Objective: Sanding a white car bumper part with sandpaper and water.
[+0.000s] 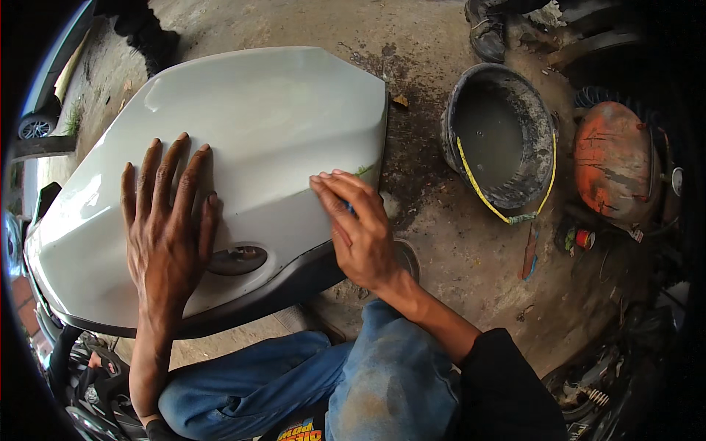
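Note:
A large white painted panel [243,95], which looks like a car bumper, lies in front of me with its dark lower edge toward my knees. My left hand [168,228] rests flat on its left half, fingers spread, beside an oval recess [239,259]. Near the panel's right end, my right hand [360,228] is closed with its fingertips against the white surface. A speck of blue shows between those fingers, but most of whatever they hold is hidden. Just beyond the fingertips is a small green mark [364,170] on the panel.
To the right stands a black bucket [540,132] of cloudy water with a yellow handle. Past it sits a worn orange machine or tank [612,162], near a small red can [585,239]. A boot [487,37] is at the top; motorcycle parts [588,389] lie lower right.

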